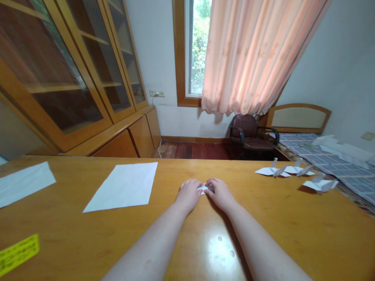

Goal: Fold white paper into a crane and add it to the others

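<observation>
My left hand (189,192) and my right hand (220,192) rest close together on the wooden table (263,222), near its far edge. Both have their fingers curled over a small folded piece of white paper (202,189). Only a sliver of that paper shows between the two hands; its shape is mostly hidden. Both forearms stretch forward from the bottom of the view.
A flat white sheet (123,186) lies left of my hands, and another sheet (23,182) at the far left. A yellow slip (18,253) lies near the front left. Three folded paper figures (295,171) sit at the right. Beyond are a chair (252,134), a bed and cabinets.
</observation>
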`<state>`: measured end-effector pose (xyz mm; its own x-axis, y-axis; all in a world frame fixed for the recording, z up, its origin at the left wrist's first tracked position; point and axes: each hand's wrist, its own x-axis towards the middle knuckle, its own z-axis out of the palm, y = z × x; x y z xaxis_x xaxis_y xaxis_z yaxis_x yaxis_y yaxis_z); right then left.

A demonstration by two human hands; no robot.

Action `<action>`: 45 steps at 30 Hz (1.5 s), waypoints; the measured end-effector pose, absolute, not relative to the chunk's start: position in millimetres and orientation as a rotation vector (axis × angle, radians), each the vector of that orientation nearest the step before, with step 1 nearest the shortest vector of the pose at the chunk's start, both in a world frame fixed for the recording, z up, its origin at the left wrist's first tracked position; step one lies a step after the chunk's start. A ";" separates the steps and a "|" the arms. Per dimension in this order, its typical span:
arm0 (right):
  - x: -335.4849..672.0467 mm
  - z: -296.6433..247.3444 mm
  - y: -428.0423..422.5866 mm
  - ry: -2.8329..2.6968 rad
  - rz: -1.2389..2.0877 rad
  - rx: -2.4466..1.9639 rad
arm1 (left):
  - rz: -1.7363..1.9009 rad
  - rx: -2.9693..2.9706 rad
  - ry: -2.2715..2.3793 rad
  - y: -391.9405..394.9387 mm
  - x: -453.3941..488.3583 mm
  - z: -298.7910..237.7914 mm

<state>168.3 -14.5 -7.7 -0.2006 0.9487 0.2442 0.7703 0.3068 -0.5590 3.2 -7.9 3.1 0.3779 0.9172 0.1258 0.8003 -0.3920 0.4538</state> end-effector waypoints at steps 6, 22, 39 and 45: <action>168.4 -6.1 -14.8 -2.022 0.431 -1.554 | 0.510 2.322 1.508 -6.7 2.8 1.3; 169.0 -10.7 -12.1 -2.020 0.428 -1.587 | 0.533 2.292 1.500 -8.9 3.5 3.8; 167.9 -5.0 -16.6 -2.013 0.424 -1.602 | 0.557 2.272 1.511 -8.2 2.7 2.9; 167.8 -4.6 -15.4 -2.014 0.426 -1.607 | 0.566 2.270 1.508 -8.1 2.7 3.1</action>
<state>167.8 -15.4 -4.6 -0.1573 0.9665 0.2028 0.8017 0.2449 -0.5453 2.7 -8.1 3.1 0.3514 0.9269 0.1316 0.7845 -0.3683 0.4990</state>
